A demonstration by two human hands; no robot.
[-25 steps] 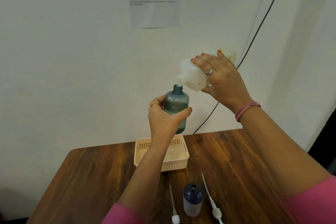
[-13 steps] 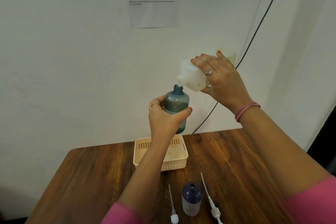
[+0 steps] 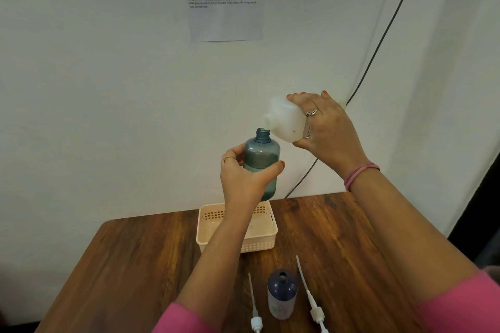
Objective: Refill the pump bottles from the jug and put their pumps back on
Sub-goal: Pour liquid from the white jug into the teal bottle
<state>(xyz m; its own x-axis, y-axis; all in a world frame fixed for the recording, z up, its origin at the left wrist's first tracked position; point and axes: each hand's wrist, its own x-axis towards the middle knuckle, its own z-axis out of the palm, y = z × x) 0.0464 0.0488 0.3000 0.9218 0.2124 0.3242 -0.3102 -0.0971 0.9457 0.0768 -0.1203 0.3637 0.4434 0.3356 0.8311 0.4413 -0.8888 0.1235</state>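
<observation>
Jug point(image 3: 284, 119) tipped on its side in the right hand point(image 3: 328, 127), spout just above and beside the open neck of the teal bottle point(image 3: 261, 162).

The left hand point(image 3: 243, 178) is wrapped tight round that bottle, held in the air over the basket point(image 3: 267, 230); the right hand is clamped on the jug. No stream is visible. With the spout slightly off-centre, liquid could run down the bottle's outside. A second bottle point(image 3: 282, 295) and two pumps point(image 3: 255, 322) point(image 3: 315, 313) wait on the table point(image 3: 135, 265).
</observation>
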